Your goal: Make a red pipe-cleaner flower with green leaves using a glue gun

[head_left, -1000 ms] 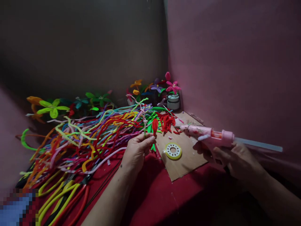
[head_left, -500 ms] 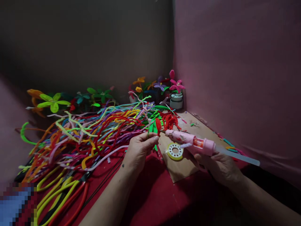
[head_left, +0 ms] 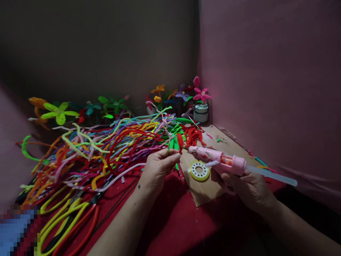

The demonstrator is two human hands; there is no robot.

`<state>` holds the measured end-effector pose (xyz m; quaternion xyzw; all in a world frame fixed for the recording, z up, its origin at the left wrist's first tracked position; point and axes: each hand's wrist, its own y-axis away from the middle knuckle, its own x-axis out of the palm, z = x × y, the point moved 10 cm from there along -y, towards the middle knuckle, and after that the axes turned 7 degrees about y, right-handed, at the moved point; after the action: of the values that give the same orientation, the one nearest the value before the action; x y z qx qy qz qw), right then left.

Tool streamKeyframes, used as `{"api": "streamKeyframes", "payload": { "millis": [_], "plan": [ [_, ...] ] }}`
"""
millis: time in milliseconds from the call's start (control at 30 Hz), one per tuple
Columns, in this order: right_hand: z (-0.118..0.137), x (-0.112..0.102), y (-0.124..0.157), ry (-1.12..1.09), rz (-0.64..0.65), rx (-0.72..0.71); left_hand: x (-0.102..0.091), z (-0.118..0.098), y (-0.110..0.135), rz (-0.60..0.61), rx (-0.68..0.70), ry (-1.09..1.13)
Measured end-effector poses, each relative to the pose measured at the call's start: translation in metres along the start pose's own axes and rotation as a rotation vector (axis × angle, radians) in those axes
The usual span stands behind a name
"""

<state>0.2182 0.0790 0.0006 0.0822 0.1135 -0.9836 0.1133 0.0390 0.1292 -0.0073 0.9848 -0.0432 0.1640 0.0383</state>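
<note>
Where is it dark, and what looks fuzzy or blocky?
Head view: dim all over, with deep shadow on the red tabletop at lower middle; same view: teal flower at the back soft, pink glue gun in the right hand clearer, bottom-left corner broken into big squares.

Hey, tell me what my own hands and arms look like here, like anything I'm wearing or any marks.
Your bare left hand and bare right hand show no gloves, watch or bracelet. No sleeves show on either forearm. A small, dark, round spot marks the left wrist area. The right fingers are too shadowed to check for rings.
</note>
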Motion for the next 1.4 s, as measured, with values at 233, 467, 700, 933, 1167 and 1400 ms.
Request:
{"api": "streamKeyframes", "payload": {
  "millis": [233, 467, 700, 933, 1167, 1400],
  "plan": [
    [0.019, 0.009, -0.002, -0.066, 0.039, -0.003, -0.001, 0.000, -0.001, 0.006, 0.004, -0.002],
    [0.019, 0.010, -0.002, -0.024, 0.071, -0.018, -0.001, 0.001, 0.000, -0.004, -0.008, 0.003],
    [0.027, 0.020, -0.002, -0.073, 0.149, -0.027, 0.003, -0.001, 0.001, 0.008, -0.006, -0.004],
    [0.033, 0.019, -0.002, -0.086, 0.140, -0.101, 0.002, -0.001, 0.001, -0.002, -0.019, -0.008],
    [0.033, 0.021, -0.001, -0.044, 0.162, -0.036, 0.002, -0.002, 0.002, -0.006, -0.017, -0.014],
    [0.037, 0.019, -0.002, -0.058, 0.146, -0.098, 0.002, -0.002, 0.002, -0.017, -0.021, -0.019]
  ]
}}
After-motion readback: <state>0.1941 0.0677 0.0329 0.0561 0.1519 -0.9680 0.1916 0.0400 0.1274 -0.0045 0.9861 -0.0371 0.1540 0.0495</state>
